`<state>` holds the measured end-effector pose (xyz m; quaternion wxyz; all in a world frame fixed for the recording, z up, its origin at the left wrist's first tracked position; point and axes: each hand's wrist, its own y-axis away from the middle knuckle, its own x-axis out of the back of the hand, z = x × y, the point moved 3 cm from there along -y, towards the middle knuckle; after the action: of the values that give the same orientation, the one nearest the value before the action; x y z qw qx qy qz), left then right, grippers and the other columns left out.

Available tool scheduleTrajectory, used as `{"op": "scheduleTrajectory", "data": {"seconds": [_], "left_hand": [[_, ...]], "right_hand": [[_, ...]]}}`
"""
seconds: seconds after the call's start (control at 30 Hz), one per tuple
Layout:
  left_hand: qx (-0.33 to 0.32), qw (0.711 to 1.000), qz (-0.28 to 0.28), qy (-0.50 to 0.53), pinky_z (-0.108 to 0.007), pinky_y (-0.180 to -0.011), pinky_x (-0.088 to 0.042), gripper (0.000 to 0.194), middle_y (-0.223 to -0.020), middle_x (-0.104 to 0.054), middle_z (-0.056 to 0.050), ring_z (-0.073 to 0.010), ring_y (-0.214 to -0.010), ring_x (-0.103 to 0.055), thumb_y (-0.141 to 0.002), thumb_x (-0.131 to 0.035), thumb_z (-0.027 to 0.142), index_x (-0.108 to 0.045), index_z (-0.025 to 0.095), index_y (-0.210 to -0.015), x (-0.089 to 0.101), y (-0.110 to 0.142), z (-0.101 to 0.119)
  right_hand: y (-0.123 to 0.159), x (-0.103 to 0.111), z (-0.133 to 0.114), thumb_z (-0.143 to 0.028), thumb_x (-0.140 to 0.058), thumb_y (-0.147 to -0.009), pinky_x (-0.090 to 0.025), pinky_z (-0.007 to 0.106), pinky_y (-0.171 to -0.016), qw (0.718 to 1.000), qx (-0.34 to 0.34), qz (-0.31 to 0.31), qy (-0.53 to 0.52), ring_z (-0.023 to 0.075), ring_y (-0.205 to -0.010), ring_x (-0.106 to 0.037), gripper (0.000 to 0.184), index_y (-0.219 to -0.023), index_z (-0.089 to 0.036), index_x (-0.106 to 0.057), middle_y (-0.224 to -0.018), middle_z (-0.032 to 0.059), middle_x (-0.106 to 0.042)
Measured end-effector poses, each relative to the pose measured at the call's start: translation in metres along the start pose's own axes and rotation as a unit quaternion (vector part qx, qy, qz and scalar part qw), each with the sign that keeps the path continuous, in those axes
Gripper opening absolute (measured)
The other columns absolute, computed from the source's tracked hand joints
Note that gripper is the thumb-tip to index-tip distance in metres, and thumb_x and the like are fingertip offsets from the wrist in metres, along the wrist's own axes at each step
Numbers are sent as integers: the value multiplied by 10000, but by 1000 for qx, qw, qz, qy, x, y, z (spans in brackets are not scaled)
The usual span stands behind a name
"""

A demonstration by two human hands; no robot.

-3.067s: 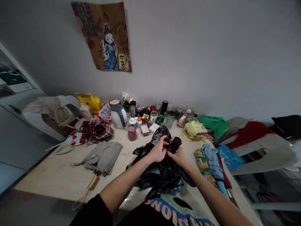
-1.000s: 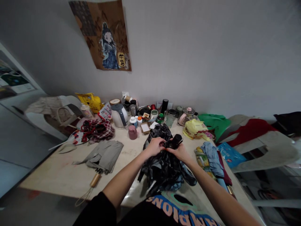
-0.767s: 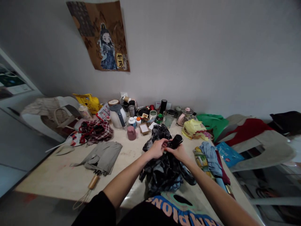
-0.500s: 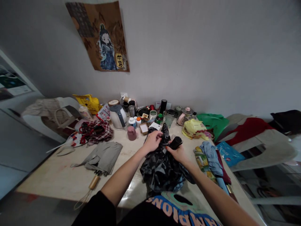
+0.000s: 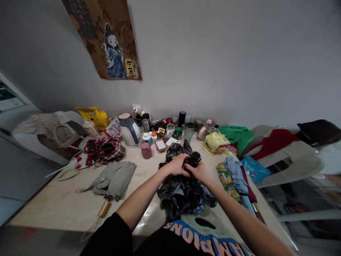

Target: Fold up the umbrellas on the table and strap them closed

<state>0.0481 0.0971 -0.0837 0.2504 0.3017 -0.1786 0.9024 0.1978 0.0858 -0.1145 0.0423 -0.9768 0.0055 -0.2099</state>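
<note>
A black-and-grey camouflage umbrella (image 5: 178, 193) with loose, bunched fabric lies in front of me at the table's near edge. Its black handle (image 5: 195, 157) points up and to the right. My right hand (image 5: 200, 172) is closed around the umbrella just below the handle. From the other side, my left hand (image 5: 178, 165) grips the umbrella beside it, the two thumbs close together. The shaft and the inner folds are hidden under my hands. To the left rests a grey umbrella (image 5: 114, 179), folded loosely, with a wooden handle (image 5: 104, 209) and a cord loop.
A pink cup (image 5: 146, 151), an electric kettle (image 5: 130, 132), bottles and jars stand along the wall. Folded umbrellas (image 5: 236, 176) lie right, near a yellow plastic bag (image 5: 214, 142). Left is a plaid cloth bundle (image 5: 109, 149). Chairs (image 5: 287, 160) flank the table (image 5: 48, 209).
My left hand has moved right and down from the upper folds, closing on the umbrella beside my right hand. The head view has shifted slightly right.
</note>
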Motion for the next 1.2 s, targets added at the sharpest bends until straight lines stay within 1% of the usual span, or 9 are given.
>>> {"op": "scheduleTrajectory", "data": {"seconds": [0.1, 0.2, 0.37, 0.57, 0.7, 0.83, 0.93, 1.07, 1.2], "left_hand": [[-8, 999, 32, -14, -408, -925, -448, 823, -1066, -535, -63, -265, -1017, -540, -415, -888, 287, -549, 180, -1157, -5, -6, -3], [-29, 998, 49, -3, -368, -897, -464, 789, -1065, -504, -56, -241, -991, -535, -421, -881, 308, -561, 166, -1128, -4, -10, -6], [-15, 999, 40, 33, -342, -844, -472, 601, -994, -630, -42, -226, -921, -590, -586, -808, 303, -578, 152, -1120, 0, -10, -8], [16, 996, 51, 72, -332, -865, -465, 442, -1020, -685, -61, -220, -934, -617, -692, -717, 267, -618, 140, -1104, -3, -10, -8], [40, 994, 40, 93, -312, -809, -483, 347, -951, -697, -59, -199, -857, -623, -700, -696, 249, -648, 113, -1016, -3, -11, -15], [61, 992, 40, 100, -290, -753, -488, 285, -869, -695, -40, -182, -787, -619, -696, -696, 255, -664, 108, -938, -3, -11, -20], [63, 992, 48, 97, -304, -764, -485, 303, -888, -696, -55, -196, -803, -620, -702, -698, 282, -666, 104, -945, -3, -11, -19], [52, 993, 53, 96, -329, -846, -471, 401, -981, -696, -73, -222, -907, -621, -708, -716, 318, -646, 120, -1050, -4, -12, -16], [31, 993, 24, 114, -319, -894, -458, 395, -1023, -687, -63, -208, -947, -614, -714, -726, 320, -645, 138, -1055, -8, -13, -16]], "right_hand": [[3, 2, -10, -347, -723, -606, -511, 312, -628, 999, -1, -35, -21, 185, -677, -625, 445, -994, -175, -588, -848, 38, -692], [8, 5, -19, -255, -708, -583, -515, 295, -629, 991, -2, -93, -101, 168, -688, -622, 500, -1056, -178, -564, -894, 37, -679], [12, 12, -19, -254, -675, -592, -537, 317, -710, 969, -18, -118, -215, 189, -793, -652, 670, -1224, -224, -456, -905, 27, -666], [19, 14, -16, -253, -722, -592, -448, 388, -993, 969, 28, -144, -200, 233, -1176, -550, 785, -1313, -257, -413, -1305, 93, -556], [35, 24, -19, -310, -763, -633, -427, 449, -1020, 978, 78, -143, -131, 275, -1251, -491, 854, -1393, -263, -377, -1448, 129, -410], [55, 31, -23, -437, -819, -609, -329, 520, -1086, 954, 221, -199, 25, 349, -1366, -326, 658, -1199, -251, -595, -1491, 123, -325], [63, 29, -21, -491, -821, -590, -306, 566, -1081, 938, 283, -150, 134, 385, -1371, -280, 573, -1061, -220, -640, -1501, 140, -267], [57, 17, -15, -373, -819, -608, -333, 552, -1069, 951, 254, -24, 175, 364, -1343, -316, 769, -1267, -186, -469, -1460, 183, -305], [40, 10, -10, -298, -780, -624, -324, 557, -1075, 959, 209, 59, 183, 365, -1330, -327, 977, -1434, -166, -250, -1429, 194, -340]]}}
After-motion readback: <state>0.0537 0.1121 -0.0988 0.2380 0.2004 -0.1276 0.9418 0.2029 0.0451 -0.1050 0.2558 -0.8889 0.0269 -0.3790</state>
